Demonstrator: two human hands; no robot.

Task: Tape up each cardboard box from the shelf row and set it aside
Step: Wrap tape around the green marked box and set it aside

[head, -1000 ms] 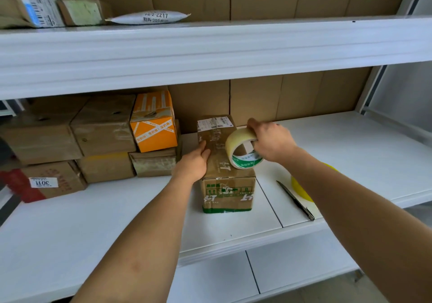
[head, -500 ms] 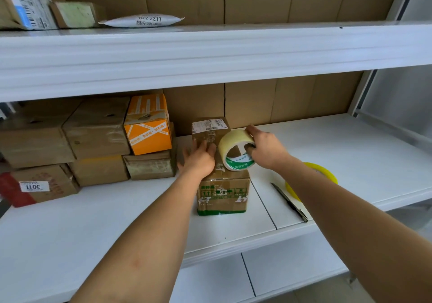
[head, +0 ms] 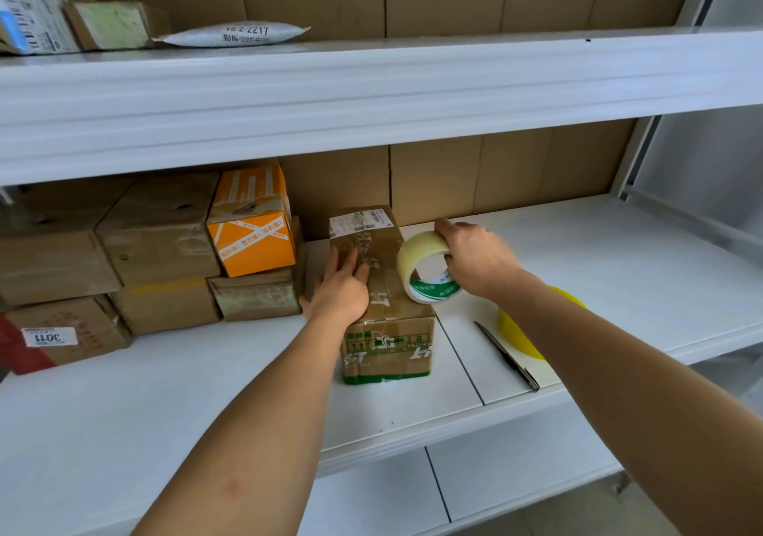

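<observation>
Taping a box (head: pixel 386 300) near the shelf (head: pixel 619 254) front edge.
Left hand (head: pixel 340 291) lies flat, steadying it; right hand (head: pixel 479 263) grips the tape roll (head: pixel 425 271) against its top.

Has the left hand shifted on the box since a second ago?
Yes. The left hand slid from the box's left edge onto its top.

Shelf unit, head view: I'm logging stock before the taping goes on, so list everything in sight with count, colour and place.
Taped box: 1, brown with green print, middle shelf centre.
Tape roll: 1, clear with green core, at the box's right top edge.
Stacked boxes: about six, brown, shelf left.
Orange box: 1, atop that stack.
Yellow roll: 1, partly hidden behind right forearm.
Pen-like tool: 1, dark, shelf front.
Parcels: three, top shelf left.
Left hand: flat on box.
Right hand: grips tape roll.
</observation>
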